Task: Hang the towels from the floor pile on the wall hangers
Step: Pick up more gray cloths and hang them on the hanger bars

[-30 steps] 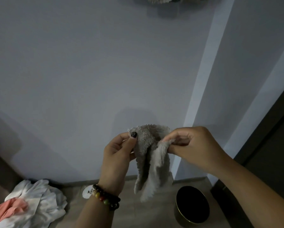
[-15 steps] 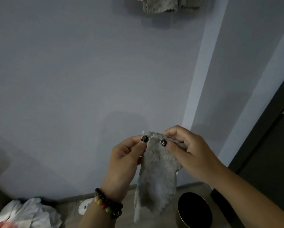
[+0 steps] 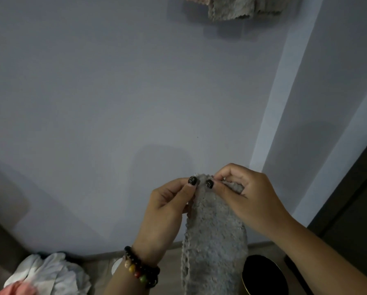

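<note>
Both hands, left hand [image 3: 165, 211] and right hand [image 3: 248, 194], pinch the grey towel's [image 3: 215, 237] top edge, which hangs down before the wall [image 3: 114, 103]

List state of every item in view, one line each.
gray towel: hanging down, top edge pinched by both hands
left hand: pinching towel's top edge
right hand: pinching towel's top edge
hung towels: hanging on wall, top cut off by frame
floor pile: crumpled on floor
black bin: upright, open
</note>
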### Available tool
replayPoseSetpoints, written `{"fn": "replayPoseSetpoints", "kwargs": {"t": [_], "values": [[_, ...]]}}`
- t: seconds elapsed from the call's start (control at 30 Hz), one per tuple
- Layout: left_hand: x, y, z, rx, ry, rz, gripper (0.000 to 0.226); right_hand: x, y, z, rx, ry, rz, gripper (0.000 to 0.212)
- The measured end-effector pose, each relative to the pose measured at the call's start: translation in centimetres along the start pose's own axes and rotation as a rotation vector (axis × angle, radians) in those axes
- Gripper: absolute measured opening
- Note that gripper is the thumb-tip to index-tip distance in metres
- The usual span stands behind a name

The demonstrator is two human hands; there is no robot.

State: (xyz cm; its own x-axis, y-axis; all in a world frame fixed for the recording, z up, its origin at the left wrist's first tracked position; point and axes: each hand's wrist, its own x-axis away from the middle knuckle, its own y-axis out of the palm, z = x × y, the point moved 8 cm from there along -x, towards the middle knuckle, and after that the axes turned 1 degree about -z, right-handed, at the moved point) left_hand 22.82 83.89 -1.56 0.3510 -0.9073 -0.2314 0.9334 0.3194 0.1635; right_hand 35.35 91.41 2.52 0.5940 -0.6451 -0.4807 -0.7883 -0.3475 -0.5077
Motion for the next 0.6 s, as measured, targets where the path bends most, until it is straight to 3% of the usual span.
{"fn": "replayPoseSetpoints", "kwargs": {"t": [0.13, 0.27, 0.37, 0.5, 0.6], "values": [[0.5, -1.3, 0.5, -0.020, 0.050, 0.005, 0.027, -0.6, 1.3, -0.2, -0.072, 0.058, -0.017, 0.012], [0.5, -4.0, 0.3, -0.051, 0.067, 0.130, 0.019, -0.6, 3.6, 0.4, -0.126, 0.114, -0.195, 0.026], [0.4, -5.8, 0.1, -0.076, 0.055, 0.203, 0.019, -0.6, 4.3, 1.5, -0.004, 0.101, -0.268, 0.039], [0.3, -6.9, -0.3, -0.066, 0.037, 0.203, 0.020, -0.6, 4.3, 2.1, 0.247, -0.044, -0.211, 0.026], [0.3, -7.1, -0.5, -0.042, 0.012, 0.173, 0.022, -1.0, 4.1, 2.4, 0.178, 0.075, -0.226, 0.029]]}}
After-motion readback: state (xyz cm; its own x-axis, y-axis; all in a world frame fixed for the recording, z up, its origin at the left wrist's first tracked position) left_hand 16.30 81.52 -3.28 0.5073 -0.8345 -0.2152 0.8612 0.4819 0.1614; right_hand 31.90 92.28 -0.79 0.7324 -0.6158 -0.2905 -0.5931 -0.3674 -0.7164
